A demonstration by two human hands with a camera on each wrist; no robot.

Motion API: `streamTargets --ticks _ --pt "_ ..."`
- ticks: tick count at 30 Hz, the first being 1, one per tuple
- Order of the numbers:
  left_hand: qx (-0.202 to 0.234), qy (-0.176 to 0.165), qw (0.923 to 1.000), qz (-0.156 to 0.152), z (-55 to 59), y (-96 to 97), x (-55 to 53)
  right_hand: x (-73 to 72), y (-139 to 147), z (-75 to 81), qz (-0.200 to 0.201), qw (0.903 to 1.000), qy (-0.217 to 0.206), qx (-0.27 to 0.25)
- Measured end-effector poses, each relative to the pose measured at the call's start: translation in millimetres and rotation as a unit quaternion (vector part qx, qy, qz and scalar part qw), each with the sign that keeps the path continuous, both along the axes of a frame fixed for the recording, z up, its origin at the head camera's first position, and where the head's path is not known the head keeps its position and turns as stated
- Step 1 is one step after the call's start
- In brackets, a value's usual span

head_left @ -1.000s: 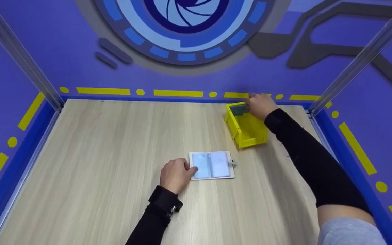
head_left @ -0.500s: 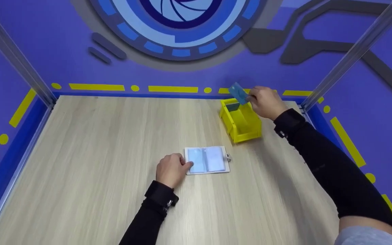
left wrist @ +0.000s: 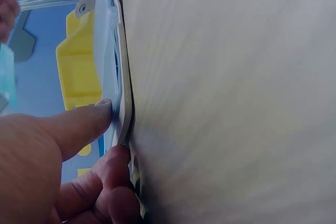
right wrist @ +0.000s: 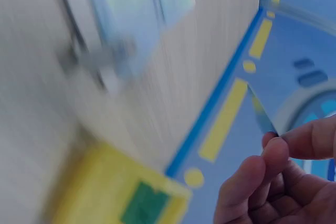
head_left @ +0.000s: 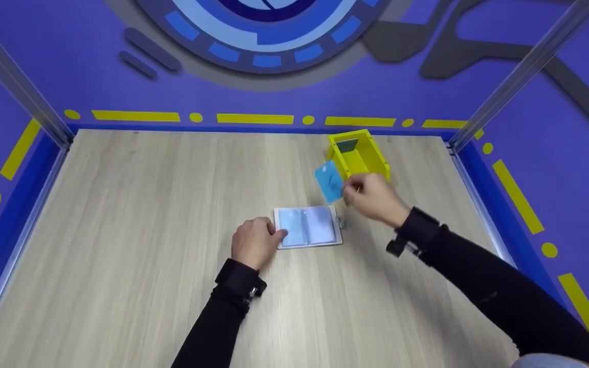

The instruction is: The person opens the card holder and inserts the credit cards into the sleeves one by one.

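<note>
A small card holder (head_left: 320,225) with clear sleeves lies open on the table. My left hand (head_left: 254,243) pinches its left edge, thumb (left wrist: 89,121) on the sleeves and fingers underneath. Between thumb and fingers of my right hand (head_left: 376,198) is a blue card (head_left: 329,181), held by its edge above the table. In the right wrist view the card (right wrist: 261,111) shows nearly edge-on. Just behind the right hand stands a yellow bin (head_left: 358,153), its near side partly hidden by that hand.
A dark green patch (head_left: 347,145) shows at the bin's back wall. The wooden table (head_left: 146,230) is bounded by a blue back wall (head_left: 253,99) and side walls. A small clasp (head_left: 342,223) sticks out from the holder's right side.
My right hand has come out of the yellow bin with the blue card and moved toward the card holder. The left hand keeps its grip on the holder's edge.
</note>
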State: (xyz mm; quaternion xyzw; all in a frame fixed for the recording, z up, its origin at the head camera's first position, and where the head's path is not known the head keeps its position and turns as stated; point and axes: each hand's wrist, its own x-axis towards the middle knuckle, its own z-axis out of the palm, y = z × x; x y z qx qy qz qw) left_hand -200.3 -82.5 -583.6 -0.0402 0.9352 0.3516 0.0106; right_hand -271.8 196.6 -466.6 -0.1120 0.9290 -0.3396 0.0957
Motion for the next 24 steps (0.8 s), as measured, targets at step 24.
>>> streamTargets --ticks 24 --pt "0.0 -0.007 1.0 0.005 -0.6 0.4 -0.3 36.9 -23.5 -72.5 0.004 0.9926 -0.119 0.024"
